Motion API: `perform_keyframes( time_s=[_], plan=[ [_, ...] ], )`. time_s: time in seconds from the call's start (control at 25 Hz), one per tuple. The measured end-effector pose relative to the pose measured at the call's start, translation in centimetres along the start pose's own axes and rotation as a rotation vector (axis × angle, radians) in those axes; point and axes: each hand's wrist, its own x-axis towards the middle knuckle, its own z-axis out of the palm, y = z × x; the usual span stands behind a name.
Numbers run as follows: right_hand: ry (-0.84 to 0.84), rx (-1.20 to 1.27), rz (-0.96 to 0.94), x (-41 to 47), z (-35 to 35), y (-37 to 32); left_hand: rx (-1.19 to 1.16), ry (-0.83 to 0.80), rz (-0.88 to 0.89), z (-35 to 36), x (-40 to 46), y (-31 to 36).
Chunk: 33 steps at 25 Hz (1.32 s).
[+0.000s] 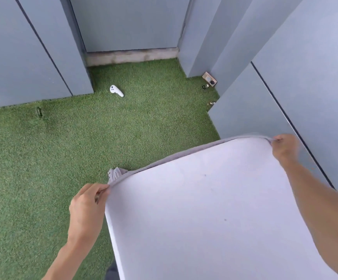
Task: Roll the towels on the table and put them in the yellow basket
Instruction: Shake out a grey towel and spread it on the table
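Note:
A pale lilac-white towel (pixel 204 209) is stretched flat in the air in front of me, filling the lower right of the head view. My left hand (pixel 87 207) pinches its near left corner, and my right hand (pixel 284 147) pinches its far right corner. A grey folded edge (pixel 115 174) of the towel hangs behind the top left side. Neither a table nor a yellow basket is in view.
Green artificial turf (pixel 63 158) covers the floor. Grey wall panels (pixel 22 47) stand at the left, back and right. A white hand controller (pixel 116 91) lies on the turf. A small brown device (pixel 210 79) and bits of hardware sit by the right wall corner.

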Motion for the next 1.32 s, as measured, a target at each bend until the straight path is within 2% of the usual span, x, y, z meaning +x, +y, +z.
perform_keyframes(
  time_s=[0.32,0.6,0.96,1.32],
  plan=[
    [0.014,0.012,0.049,-3.5,-0.2,4.0,-0.061,0.108,-0.099,1.1,-5.1,-0.5],
    [-0.037,0.097,0.268,-9.8,-3.3,12.6,-0.141,0.168,-0.127,2.6,-13.6,-1.2],
    [0.019,0.198,0.279,-20.0,-6.9,24.8,-0.216,0.209,-0.041,5.3,-30.8,-2.2],
    [0.01,0.236,0.309,-28.4,-10.0,38.4,-0.224,0.234,-0.045,7.9,-47.6,-2.1]
  ],
)
